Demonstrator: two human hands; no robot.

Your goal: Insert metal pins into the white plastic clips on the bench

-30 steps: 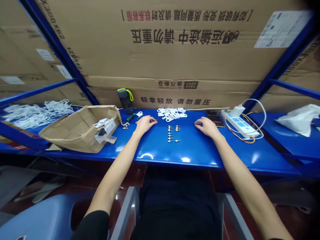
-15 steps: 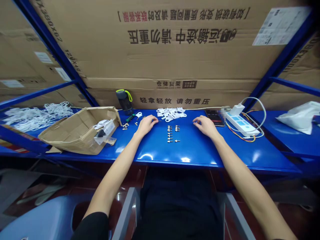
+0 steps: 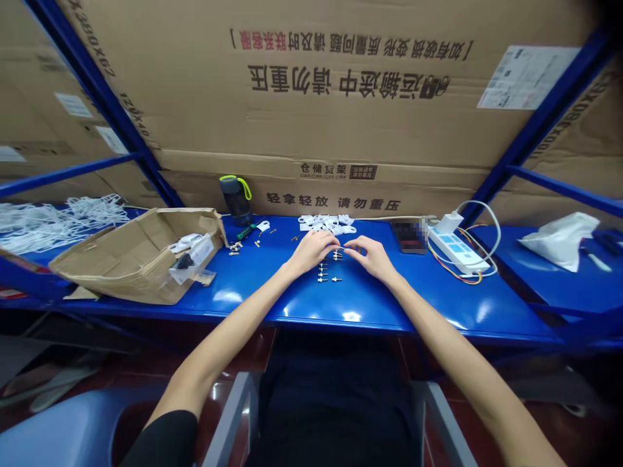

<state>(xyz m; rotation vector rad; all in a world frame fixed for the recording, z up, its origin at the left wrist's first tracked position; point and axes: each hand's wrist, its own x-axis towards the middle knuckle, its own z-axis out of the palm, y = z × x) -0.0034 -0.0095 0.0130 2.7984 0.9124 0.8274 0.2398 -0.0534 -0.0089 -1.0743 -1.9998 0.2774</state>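
Observation:
My left hand (image 3: 314,251) is closed in a pinch, its fingertips at one end of a thin metal pin (image 3: 341,248). From the other side my right hand (image 3: 372,256) meets it, thumb and forefinger pinched at the pin's other end. Just below the fingertips, small pins with white collars (image 3: 322,279) lie in two short columns on the blue table. My left hand covers part of the left column. Behind both hands is a pile of white plastic pieces (image 3: 327,224) with loop-like ends.
To the left stand an open cardboard box (image 3: 121,259) and a dark bottle (image 3: 236,200). A green-handled tool (image 3: 246,233) and tiny loose parts (image 3: 235,248) lie between box and hands. On the right are a phone (image 3: 409,236) and a white power strip (image 3: 460,250) with cables.
Both hands have moved inward and come together above the pin columns. The pin in my left hand now sits between the two sets of fingertips. The camera view has shifted slightly.

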